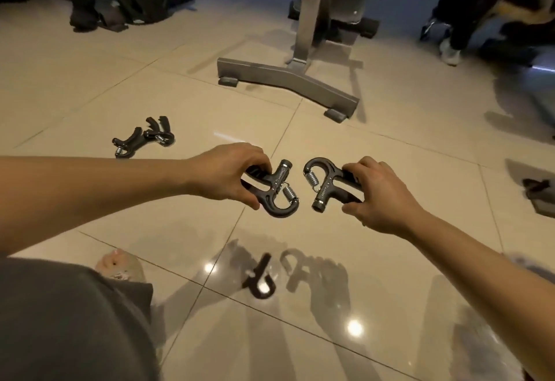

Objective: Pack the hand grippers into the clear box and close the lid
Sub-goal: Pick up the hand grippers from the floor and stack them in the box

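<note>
We see both hands held out above the glossy tiled floor, each closed around the handles of a black hand gripper; the left hand wraps the handles of the left hand gripper, whose hooked end and steel spring point down and toward the middle, while the right hand clasps the right hand gripper, hook up and knob end down; the two grippers sit near each other but apart, and the fingers hide most of both sets of handles; their dark reflections show in the tiles below. Farther off to the left, a small pile of hand grippers lies on the floor, overlapping so that we cannot tell for certain how many there are. Beyond stands the grey metal base of a stand, its post cut off at the top edge; dark gym gear at the back is blurred; we find no clear box in view.
</note>
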